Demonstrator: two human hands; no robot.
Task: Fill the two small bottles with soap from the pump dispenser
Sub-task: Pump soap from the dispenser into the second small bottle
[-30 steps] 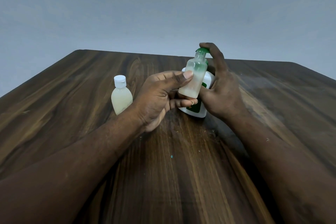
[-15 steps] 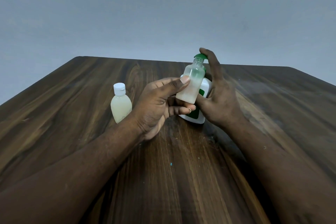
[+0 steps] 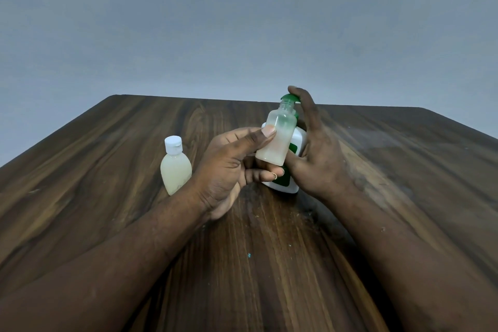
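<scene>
Head view

1. Left hand (image 3: 229, 170): clamped on the uncapped small bottle (image 3: 277, 137). The thumb lies across the near face and the curled fingers support the back and base. The bottle is held off the table (image 3: 107, 170), tilted with its neck leaning far and right. This places the open mouth directly under the green pump head (image 3: 289, 98), probably so that soap drops into the neck rather than down the outside.

2. Right hand (image 3: 320, 159): not clamped on anything that shows. The forefinger is stretched upward with its tip on top of the pump head, placed to press down. The thumb lies against the near side of the pump dispenser (image 3: 300, 140), which likely steadies it. The other fingers are hidden behind the body.

3. Pump dispenser: stands upright on the table, centre right, directly behind the held bottle and touching the right palm.

4. Capped small bottle (image 3: 175, 170): stands upright on the table just left of the left wrist, apart from the dispenser. Its white flip cap is closed and pale soap reaches near the shoulder. Judged complete.

5. Fill status: the held bottle shows pale soap in roughly its lower half. Judged part-filled, with more strokes required.

6. Markings: the white dispenser carries a green label, mostly covered. No writing is readable. Neither small bottle shows a label
</scene>
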